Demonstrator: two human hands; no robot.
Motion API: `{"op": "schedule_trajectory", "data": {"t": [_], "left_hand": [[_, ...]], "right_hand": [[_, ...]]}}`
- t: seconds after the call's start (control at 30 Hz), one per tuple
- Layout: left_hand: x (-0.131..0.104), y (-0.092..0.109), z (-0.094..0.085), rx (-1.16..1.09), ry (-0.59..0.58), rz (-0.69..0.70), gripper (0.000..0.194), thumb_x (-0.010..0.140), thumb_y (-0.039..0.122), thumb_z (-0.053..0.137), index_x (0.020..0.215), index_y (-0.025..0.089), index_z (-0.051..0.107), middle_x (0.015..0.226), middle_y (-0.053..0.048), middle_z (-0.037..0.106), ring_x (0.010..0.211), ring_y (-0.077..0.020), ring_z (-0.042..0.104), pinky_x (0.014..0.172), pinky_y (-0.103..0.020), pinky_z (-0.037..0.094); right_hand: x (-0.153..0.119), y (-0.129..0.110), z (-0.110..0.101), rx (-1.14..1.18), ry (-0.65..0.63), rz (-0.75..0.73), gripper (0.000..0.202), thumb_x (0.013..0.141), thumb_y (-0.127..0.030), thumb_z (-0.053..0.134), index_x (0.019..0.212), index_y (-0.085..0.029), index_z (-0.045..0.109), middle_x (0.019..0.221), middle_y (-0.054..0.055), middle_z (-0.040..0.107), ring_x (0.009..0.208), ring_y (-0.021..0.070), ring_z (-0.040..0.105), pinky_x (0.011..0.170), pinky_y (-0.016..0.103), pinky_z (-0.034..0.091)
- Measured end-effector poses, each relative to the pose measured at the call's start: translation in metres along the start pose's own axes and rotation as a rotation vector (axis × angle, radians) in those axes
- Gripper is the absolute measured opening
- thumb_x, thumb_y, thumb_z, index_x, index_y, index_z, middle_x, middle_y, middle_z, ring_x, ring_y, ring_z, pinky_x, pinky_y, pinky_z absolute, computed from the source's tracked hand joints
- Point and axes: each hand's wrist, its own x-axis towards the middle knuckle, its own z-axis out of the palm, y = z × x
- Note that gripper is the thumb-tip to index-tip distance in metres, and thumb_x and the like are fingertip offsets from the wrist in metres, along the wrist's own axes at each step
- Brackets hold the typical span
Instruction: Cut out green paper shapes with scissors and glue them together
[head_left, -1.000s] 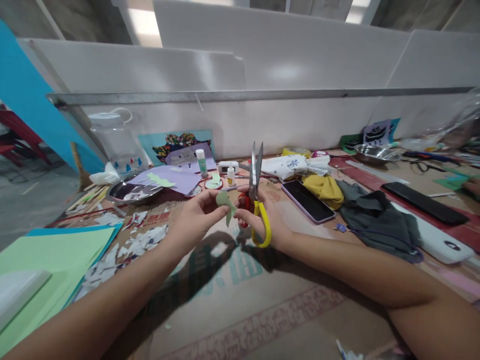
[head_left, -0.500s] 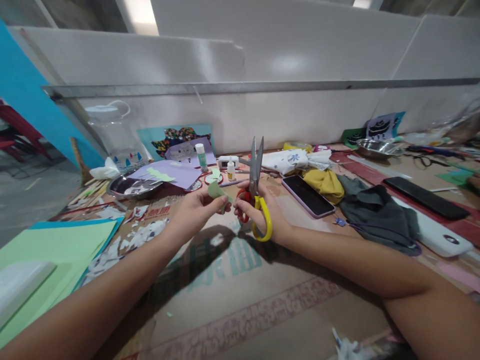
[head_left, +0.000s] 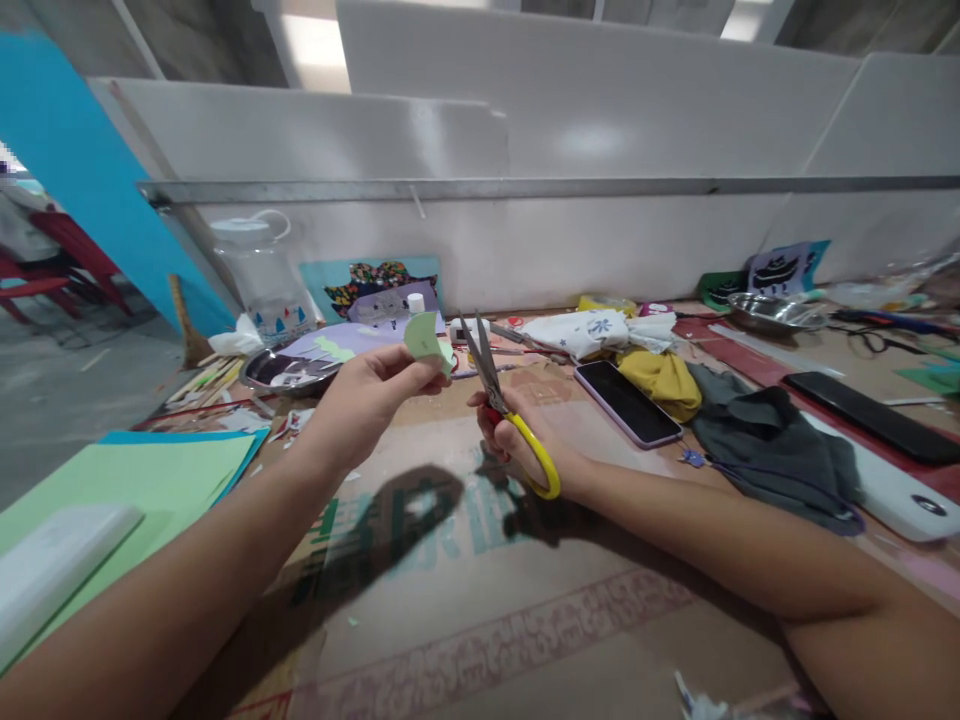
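Observation:
Between the thumb and fingers of my left hand point(head_left: 379, 395) is a small, curved piece of pale green paper point(head_left: 424, 335). My right hand point(head_left: 517, 430) grips a pair of scissors point(head_left: 487, 365) with red and yellow handles. Their blades point up and to the left, a little apart, and stand just right of the paper without touching it. Both hands are above a printed cardboard sheet point(head_left: 465, 610). A glue stick point(head_left: 416, 301) is partly hidden behind the paper.
At left lie green paper sheets point(head_left: 172, 470) under a white box-shaped thing point(head_left: 67, 560). A metal bowl point(head_left: 255, 372) and water bottle point(head_left: 262, 270) stand behind. To the right are a phone point(head_left: 630, 402), yellow cloth point(head_left: 660, 380), dark grey cloth point(head_left: 772, 430) and a black case point(head_left: 870, 415).
My hands have moved apart. The green paper is lifted and turned to show its broader face, and the scissors have tilted to the left. The camera view has shifted slightly.

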Motion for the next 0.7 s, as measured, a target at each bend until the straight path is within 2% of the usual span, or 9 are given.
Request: {"op": "schedule_trajectory", "data": {"t": [0.2, 0.53, 0.7], "left_hand": [[-0.002, 0.001, 0.003, -0.064, 0.023, 0.035, 0.024, 0.073, 0.038, 0.085, 0.083, 0.020, 0.075, 0.082, -0.002, 0.074, 0.077, -0.0176, 0.064, 0.081, -0.033, 0.053], [-0.007, 0.005, 0.014, -0.107, 0.023, 0.046, 0.025, 0.069, 0.035, 0.084, 0.072, 0.018, 0.067, 0.075, 0.001, 0.066, 0.076, -0.0159, 0.060, 0.081, -0.030, 0.048], [-0.006, 0.002, 0.015, -0.158, 0.028, 0.031, 0.022, 0.068, 0.031, 0.086, 0.083, 0.018, 0.074, 0.083, 0.000, 0.071, 0.078, -0.0152, 0.062, 0.082, -0.030, 0.050]], "right_hand": [[-0.003, -0.014, 0.005, 0.036, -0.007, 0.077, 0.065, 0.079, -0.076, 0.067, 0.111, -0.021, 0.056, 0.078, -0.005, 0.044, 0.060, 0.0094, 0.036, 0.053, 0.024, 0.030], [-0.006, -0.018, 0.006, 0.023, -0.001, 0.097, 0.066, 0.077, -0.077, 0.069, 0.109, -0.020, 0.058, 0.078, -0.005, 0.045, 0.060, 0.0092, 0.037, 0.052, 0.024, 0.032], [-0.006, -0.017, 0.007, 0.035, 0.009, 0.100, 0.066, 0.076, -0.076, 0.070, 0.109, -0.020, 0.058, 0.078, -0.004, 0.045, 0.060, 0.0089, 0.037, 0.050, 0.023, 0.031]]}}
